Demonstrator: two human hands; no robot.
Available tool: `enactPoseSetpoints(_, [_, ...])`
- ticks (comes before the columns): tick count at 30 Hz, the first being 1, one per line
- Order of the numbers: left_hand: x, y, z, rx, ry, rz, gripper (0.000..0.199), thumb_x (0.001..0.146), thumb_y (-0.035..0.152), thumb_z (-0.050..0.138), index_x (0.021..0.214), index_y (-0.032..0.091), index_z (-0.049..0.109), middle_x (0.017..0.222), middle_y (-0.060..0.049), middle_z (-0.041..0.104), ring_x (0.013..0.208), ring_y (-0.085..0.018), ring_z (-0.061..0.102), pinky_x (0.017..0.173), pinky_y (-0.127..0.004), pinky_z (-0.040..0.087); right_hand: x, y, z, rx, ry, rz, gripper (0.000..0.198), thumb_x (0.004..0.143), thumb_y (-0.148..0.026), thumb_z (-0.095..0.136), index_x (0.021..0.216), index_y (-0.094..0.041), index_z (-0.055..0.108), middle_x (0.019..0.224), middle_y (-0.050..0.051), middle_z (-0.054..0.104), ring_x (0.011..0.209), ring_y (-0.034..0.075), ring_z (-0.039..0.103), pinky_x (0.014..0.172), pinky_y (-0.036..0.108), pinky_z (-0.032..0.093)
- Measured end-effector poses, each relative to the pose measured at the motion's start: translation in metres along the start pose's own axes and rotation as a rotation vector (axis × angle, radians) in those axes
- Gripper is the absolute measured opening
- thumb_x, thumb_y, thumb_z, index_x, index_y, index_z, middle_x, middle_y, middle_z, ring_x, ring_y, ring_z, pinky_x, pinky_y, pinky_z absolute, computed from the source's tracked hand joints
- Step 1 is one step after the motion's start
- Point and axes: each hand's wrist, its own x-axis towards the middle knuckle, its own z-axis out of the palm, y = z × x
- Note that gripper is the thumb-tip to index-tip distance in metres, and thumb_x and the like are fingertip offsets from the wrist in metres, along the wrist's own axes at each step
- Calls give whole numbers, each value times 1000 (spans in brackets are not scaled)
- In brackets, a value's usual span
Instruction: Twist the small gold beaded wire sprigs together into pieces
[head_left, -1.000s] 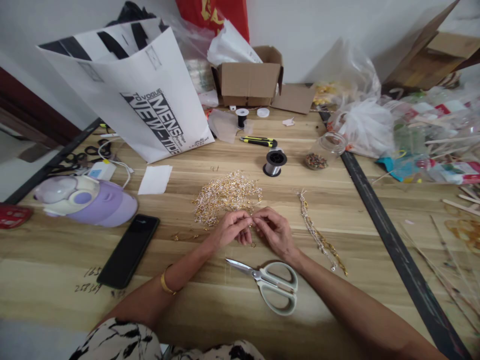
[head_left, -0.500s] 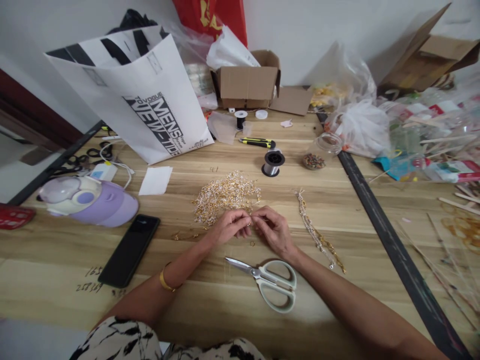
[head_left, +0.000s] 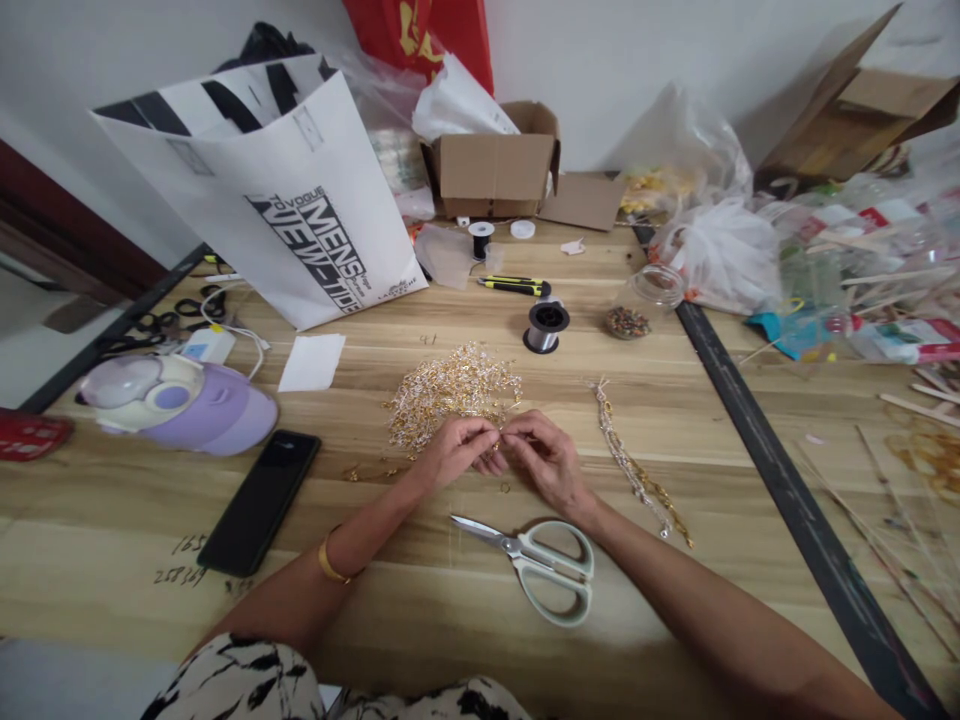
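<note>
My left hand [head_left: 463, 447] and my right hand [head_left: 546, 458] meet fingertip to fingertip, both pinched closed. What they pinch is too small to make out; a glint of gold shows between them. Just beyond lies a loose heap of gold and silver beads or links [head_left: 450, 385]. Below the fingers a small gold ring [head_left: 505, 488] rests on the wooden table [head_left: 360, 610]. Nearer me lie scissors [head_left: 529, 565] with pale green handles, blades toward the left. Right of my right hand stretch gold and silver chains [head_left: 630, 462].
Behind the heap stand a wire spool [head_left: 547, 328], a yellow-black cutter knife [head_left: 514, 286] and a jar of beads [head_left: 637, 305]. A phone [head_left: 259, 502] and a purple bottle [head_left: 180, 402] lie left. A big white bag [head_left: 270, 210] stands at the back; a dark strip [head_left: 772, 460] crosses the right side.
Both hands stay in nearly the same place, with only a slight shift of the fingertips. Nothing on the table has visibly moved.
</note>
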Motion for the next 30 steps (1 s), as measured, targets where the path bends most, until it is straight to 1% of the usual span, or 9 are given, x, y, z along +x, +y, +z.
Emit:
enactPoseSetpoints(9, [1,-2,1,14,42,-21,35,82,48,57,79,13,58,62,-5,68,54,-15,66,50,-23,52,-2,3,2,3,0,67,13,89,-29,55,83,-18,60,77,3,56,69,14,53,57,26,41])
enactPoseSetpoints(10, [0,-2,1,14,41,-22,35,82,48,57,78,13,57,62,-5,68,53,-15,66,49,-23,51,-2,3,1,0,-3,53,13,89,-29,54,83,-18,60,78,4,56,71,15,53,59,26,42])
enactPoseSetpoints(12, [0,-4,1,12,32,-12,35,81,49,57,78,13,56,59,-4,67,50,-14,65,47,-22,51,-1,3,1,1,-22,-1,13,89,-29,54,84,-19,61,83,5,57,79,17,55,67,29,45])
enactPoseSetpoints(15, [1,-8,2,3,19,10,37,81,50,56,77,14,55,55,-2,65,45,-13,62,44,-20,49,0,0,1,32,-72,-57,13,90,-28,53,87,-19,62,100,9,58,96,20,56,84,35,45])
enactPoseSetpoints(18, [1,-12,1,0,6,3,39,80,52,56,78,13,54,52,-1,63,42,-12,60,42,-19,47,1,-3,0,71,-113,-55,13,90,-28,53,87,-18,62,108,11,57,103,21,56,89,36,45])
enactPoseSetpoints(21, [1,-13,1,4,-15,-16,39,80,52,56,78,12,56,52,-1,63,43,-12,60,42,-19,46,1,-3,0,90,-117,-63,13,90,-27,55,86,-18,63,106,10,59,100,20,58,88,35,46])
enactPoseSetpoints(24, [1,-13,1,15,-26,-27,37,80,49,58,74,13,55,53,-1,62,42,-10,58,43,-19,46,0,-1,0,85,-94,-68,11,89,-26,56,85,-19,63,96,9,62,93,20,59,83,35,48])
enactPoseSetpoints(27, [2,-14,1,26,-34,-10,37,79,48,59,70,13,53,53,-1,61,40,-8,54,42,-18,44,-1,1,0,76,-85,-60,11,88,-27,58,84,-19,64,90,8,61,87,19,59,77,34,49])
enactPoseSetpoints(30, [2,-14,1,38,-42,6,36,79,47,60,70,13,53,53,0,60,39,-7,52,41,-17,42,-1,1,1,67,-78,-53,11,87,-27,59,83,-19,65,88,8,60,86,19,58,75,33,48])
